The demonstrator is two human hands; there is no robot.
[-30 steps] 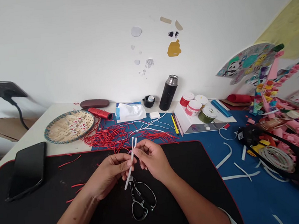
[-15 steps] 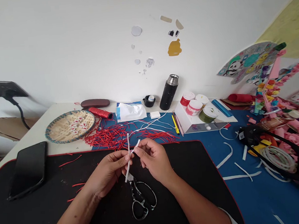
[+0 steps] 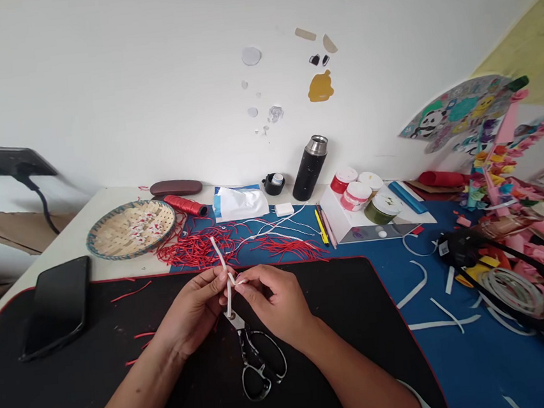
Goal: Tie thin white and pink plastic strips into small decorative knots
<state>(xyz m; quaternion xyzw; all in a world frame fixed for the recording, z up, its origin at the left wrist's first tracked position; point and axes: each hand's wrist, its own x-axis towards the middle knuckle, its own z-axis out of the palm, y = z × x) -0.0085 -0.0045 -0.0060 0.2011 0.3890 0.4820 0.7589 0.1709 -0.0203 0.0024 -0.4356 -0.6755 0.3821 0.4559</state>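
Observation:
My left hand (image 3: 204,303) pinches a narrow white strip (image 3: 218,253) between thumb and fingers; one end points up past the fingertips and another part hangs below them. Close beside it, my right hand (image 3: 274,297) is closed with thumb and forefinger on a short bent part of the white strip. Whether this is one folded strip or two crossed ones I cannot tell. Under the hands, scissors (image 3: 256,366) with black handles lie on the black mat (image 3: 336,371), their blades partly hidden.
Red cord pieces (image 3: 194,248) lie behind the mat, near a woven basket (image 3: 111,235) and a red thread spool (image 3: 185,204). A phone (image 3: 55,308) rests at left. An open black flask (image 3: 310,168) and paint jars (image 3: 356,194) stand at the back. White strips (image 3: 444,323) lie at right.
The upper end of the white strip now leans left instead of standing upright. My right fingers have drawn the other part lower and bent it. The view has shifted slightly.

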